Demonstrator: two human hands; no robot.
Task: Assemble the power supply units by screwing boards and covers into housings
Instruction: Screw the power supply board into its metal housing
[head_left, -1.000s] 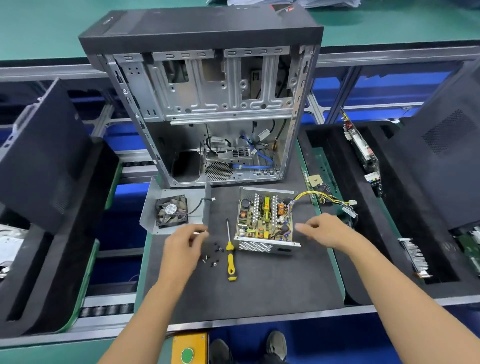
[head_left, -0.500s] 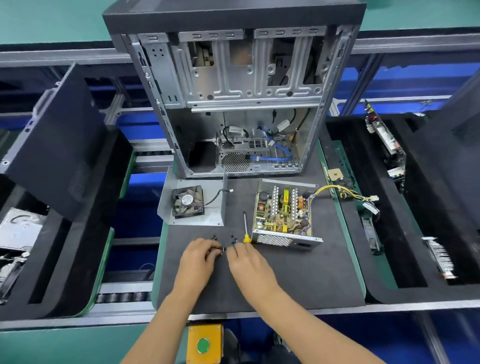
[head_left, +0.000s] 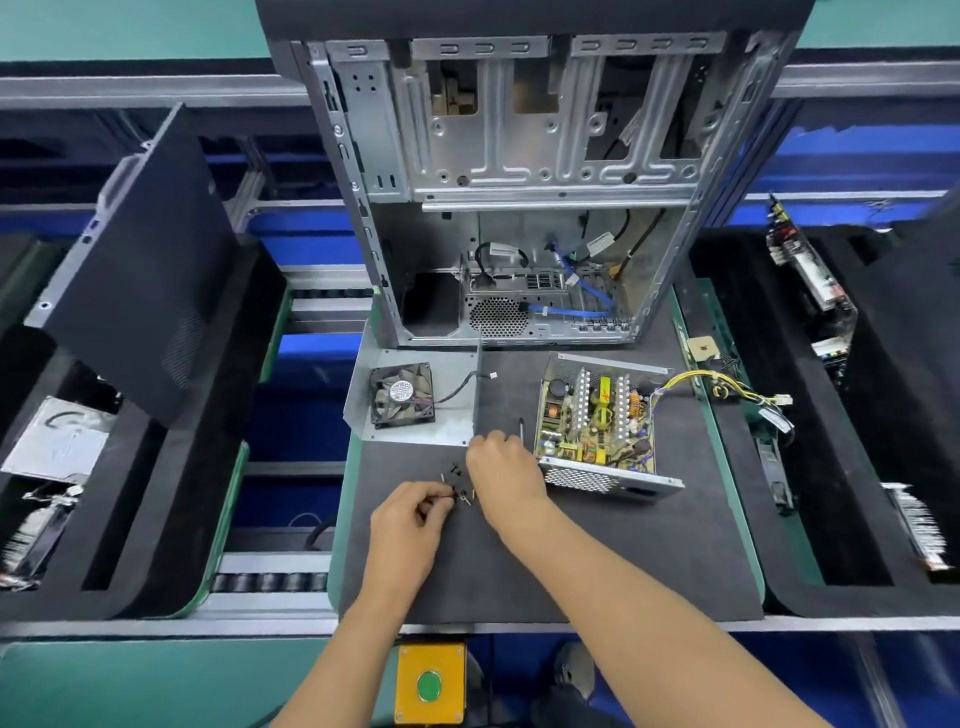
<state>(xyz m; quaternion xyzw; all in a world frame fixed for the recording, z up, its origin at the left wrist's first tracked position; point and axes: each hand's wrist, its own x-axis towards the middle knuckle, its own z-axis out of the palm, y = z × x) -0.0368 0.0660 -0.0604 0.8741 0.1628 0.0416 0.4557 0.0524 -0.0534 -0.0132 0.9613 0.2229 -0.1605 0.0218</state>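
Observation:
The open power supply housing (head_left: 613, 480) lies on the black mat with its circuit board (head_left: 592, 415) inside and yellow wires trailing to the right. Left of it lies the grey metal cover (head_left: 363, 395), which carries a black fan (head_left: 401, 396). Several small black screws (head_left: 457, 475) are scattered on the mat between my hands. My left hand (head_left: 408, 527) pinches one of them at its fingertips. My right hand (head_left: 504, 478) is curled over the screwdriver's handle, which is hidden; only the shaft (head_left: 521, 428) sticks out beyond the fingers.
An open computer case (head_left: 519, 171) stands upright at the back of the mat (head_left: 597, 561). Black foam trays with parts flank the mat left (head_left: 171, 519) and right (head_left: 841, 519). A yellow box with a green button (head_left: 429, 683) sits below the front edge.
My right hand came in from beside the housing to the screws, then closed over the screwdriver handle. My left hand drew back slightly with a screw at its fingertips.

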